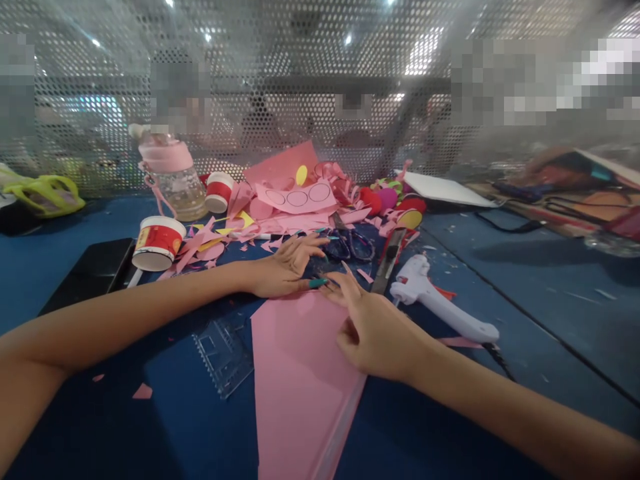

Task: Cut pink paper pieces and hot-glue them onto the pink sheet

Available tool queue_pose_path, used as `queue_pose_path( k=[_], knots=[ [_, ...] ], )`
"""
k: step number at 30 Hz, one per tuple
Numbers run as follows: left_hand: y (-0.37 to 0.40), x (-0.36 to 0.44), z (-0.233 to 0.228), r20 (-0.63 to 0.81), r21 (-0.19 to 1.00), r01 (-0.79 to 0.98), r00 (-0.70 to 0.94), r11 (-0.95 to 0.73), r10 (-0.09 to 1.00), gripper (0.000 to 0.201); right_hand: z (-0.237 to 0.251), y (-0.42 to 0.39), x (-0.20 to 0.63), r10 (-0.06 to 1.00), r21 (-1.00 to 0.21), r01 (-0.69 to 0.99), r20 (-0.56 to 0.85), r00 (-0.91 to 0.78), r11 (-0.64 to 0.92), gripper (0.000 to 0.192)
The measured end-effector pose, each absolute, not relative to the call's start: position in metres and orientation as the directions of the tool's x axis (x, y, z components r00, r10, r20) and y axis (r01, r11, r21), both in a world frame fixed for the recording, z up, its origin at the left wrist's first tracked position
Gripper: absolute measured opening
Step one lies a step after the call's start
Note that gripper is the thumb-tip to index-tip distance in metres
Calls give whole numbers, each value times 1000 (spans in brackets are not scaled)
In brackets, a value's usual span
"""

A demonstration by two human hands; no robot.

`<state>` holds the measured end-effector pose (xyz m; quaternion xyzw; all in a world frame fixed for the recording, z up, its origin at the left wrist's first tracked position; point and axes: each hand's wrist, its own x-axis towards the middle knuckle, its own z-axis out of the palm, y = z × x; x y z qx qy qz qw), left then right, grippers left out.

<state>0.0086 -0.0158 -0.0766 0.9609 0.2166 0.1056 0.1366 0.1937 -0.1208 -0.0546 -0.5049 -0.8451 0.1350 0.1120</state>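
Both hands lay flat and loose on the far end of a folded pink sheet, gripping nothing: the left hand [283, 270] pressed its fingertips at the sheet's top edge, and the right hand [373, 330] rested palm-down on its right side, the two nearly touching at the fingertips

A blue desk [525, 280] carried everything, and behind it stood a perforated metal screen [300, 67] with blurred lights showing through

The pink sheet [300, 380] was the largest thing on the desk, a long tapering shape, wide near the hands and running toward the camera, with a doubled edge along its right side

A heap of pink paper scraps [295, 200] lay beyond the hands, one piece marked with three drawn circles. A clear bottle with a pink cap [173, 177] stood left of the heap

A white glue gun [440, 303] lay just right of the right hand. A clear ruler [225, 353] lay beside the sheet's left edge. A red and white paper cup [157, 243] lay on its side at the left. Scissors [350, 243] lay just beyond the left hand's fingers
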Motion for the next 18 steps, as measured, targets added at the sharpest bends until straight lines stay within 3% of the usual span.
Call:
queue_pose_path(
  k=[9, 13, 18],
  knots=[
    [-14, 11, -72, 31, 303, 404, 901, -863, 433, 58, -63, -123, 190, 932, -386, 849, 116, -343, 361, 55],
    [-14, 11, -71, -7, 280, 402, 909, -872, 417, 57, -66, -122, 188, 931, -402, 843, 235, -280, 356, 45],
    [-13, 10, -69, -26, 224, 369, 927, -902, 373, 60, -42, -117, 196, 889, -247, 932, 437, -137, 265, 37]
  ],
)
